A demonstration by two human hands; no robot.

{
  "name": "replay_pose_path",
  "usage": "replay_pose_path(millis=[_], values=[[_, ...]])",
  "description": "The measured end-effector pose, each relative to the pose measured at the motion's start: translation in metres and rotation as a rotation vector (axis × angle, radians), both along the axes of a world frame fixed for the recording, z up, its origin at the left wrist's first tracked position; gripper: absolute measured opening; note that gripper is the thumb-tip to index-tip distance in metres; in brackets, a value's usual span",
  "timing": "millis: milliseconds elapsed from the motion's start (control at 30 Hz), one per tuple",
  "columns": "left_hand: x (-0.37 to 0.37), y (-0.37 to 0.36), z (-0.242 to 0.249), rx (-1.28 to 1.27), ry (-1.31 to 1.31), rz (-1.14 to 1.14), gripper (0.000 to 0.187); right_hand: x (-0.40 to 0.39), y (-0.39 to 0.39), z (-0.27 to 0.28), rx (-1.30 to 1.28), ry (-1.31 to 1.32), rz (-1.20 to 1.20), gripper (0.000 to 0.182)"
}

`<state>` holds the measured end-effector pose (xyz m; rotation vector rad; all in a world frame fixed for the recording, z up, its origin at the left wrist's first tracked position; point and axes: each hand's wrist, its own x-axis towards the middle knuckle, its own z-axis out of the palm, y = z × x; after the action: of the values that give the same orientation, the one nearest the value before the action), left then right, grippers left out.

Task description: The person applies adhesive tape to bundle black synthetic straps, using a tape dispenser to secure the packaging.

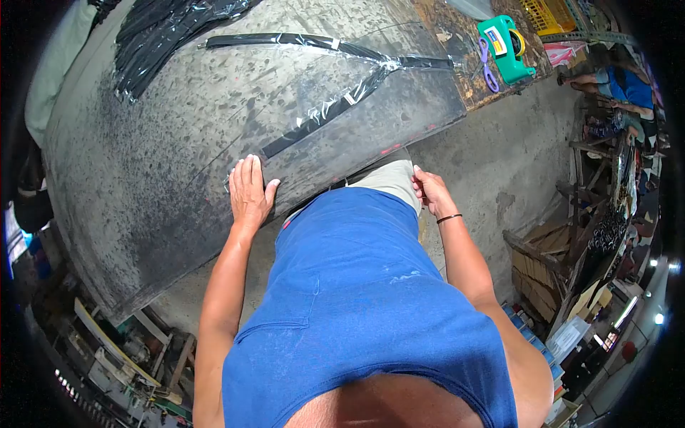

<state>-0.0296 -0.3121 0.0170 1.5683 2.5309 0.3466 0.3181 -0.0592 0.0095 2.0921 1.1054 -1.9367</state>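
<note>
A black strip (282, 39) wrapped in clear film splits into two arms on the worn grey table (178, 128). My left hand (250, 191) lies flat with fingers stretched at the lower end of the near arm. My right hand (430, 190) hangs beside the light shorts (392, 178), off the table edge, its fingers curled; whether anything is in them is hidden. A green tape dispenser (505, 50) and purple scissors (488, 65) rest at the table's right end. A bundle of black strips (168, 39) lies at the upper left.
A yellow crate (548, 16) stands beyond the dispenser. Another person (628, 89) in blue is at the far right. Wooden frames (539, 257) and boxes line the right side, and stacked items (114, 349) are at the lower left.
</note>
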Motion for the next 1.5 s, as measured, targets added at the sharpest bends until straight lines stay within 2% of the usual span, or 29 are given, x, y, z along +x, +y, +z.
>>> replay_pose_path(millis=[267, 367, 433, 500, 567, 667, 733, 767, 800, 900, 933, 1067, 1133, 1233, 1500], values=[[0.002, 0.001, -0.001, 0.019, 0.007, 0.021, 0.068, -0.012, 0.008, -0.007, 0.023, -0.014, -0.007, 0.024], [0.0, -0.001, -0.008, 0.034, 0.029, 0.001, 0.07, -0.008, 0.011, -0.016, 0.317, -0.021, 0.126, 0.022], [-0.002, 0.001, -0.002, -0.039, 0.001, 0.008, 0.073, 0.006, 0.024, -0.033, 0.644, -0.054, 0.4, 0.022], [0.0, -0.002, -0.004, -0.023, 0.001, 0.036, 0.072, -0.023, 0.027, 0.009, 0.868, -0.024, 0.571, 0.024], [0.0, -0.003, -0.006, 0.007, -0.011, 0.05, 0.072, -0.049, 0.037, 0.03, 0.826, 0.168, 0.587, 0.02], [0.0, -0.005, -0.005, 0.019, -0.028, 0.062, 0.072, -0.121, 0.039, 0.083, 0.723, 0.292, 0.73, 0.02], [0.0, -0.006, -0.005, 0.05, -0.053, 0.045, 0.071, -0.178, 0.034, 0.102, 0.549, 0.499, 0.964, 0.02], [0.0, -0.006, -0.005, 0.054, -0.054, 0.058, 0.071, -0.205, 0.029, 0.107, 0.424, 0.499, 1.034, 0.02], [0.0, -0.006, -0.005, 0.055, -0.053, 0.051, 0.07, -0.23, 0.025, 0.098, 0.457, 0.618, 1.153, 0.019], [0.0, -0.008, -0.004, 0.06, -0.056, 0.055, 0.069, -0.293, 0.007, 0.077, 0.289, 0.63, 1.407, 0.018], [0.0, -0.008, -0.005, 0.066, -0.055, 0.047, 0.069, -0.309, 0.001, 0.067, 0.305, 0.74, 1.448, 0.018], [0.0, -0.009, -0.008, 0.075, -0.05, 0.049, 0.071, -0.354, -0.008, 0.04, 0.226, 0.698, 1.647, 0.018], [0.0, -0.009, -0.008, 0.082, -0.057, 0.056, 0.072, -0.369, -0.011, 0.038, 0.279, 0.664, 1.843, 0.02], [0.0, -0.009, -0.008, 0.099, -0.056, 0.061, 0.074, -0.382, -0.011, 0.026, 0.277, 0.556, 1.988, 0.023], [0.0, -0.009, -0.008, 0.116, -0.087, 0.078, 0.076, -0.395, -0.017, 0.029, 0.267, 0.476, 2.124, 0.022]])
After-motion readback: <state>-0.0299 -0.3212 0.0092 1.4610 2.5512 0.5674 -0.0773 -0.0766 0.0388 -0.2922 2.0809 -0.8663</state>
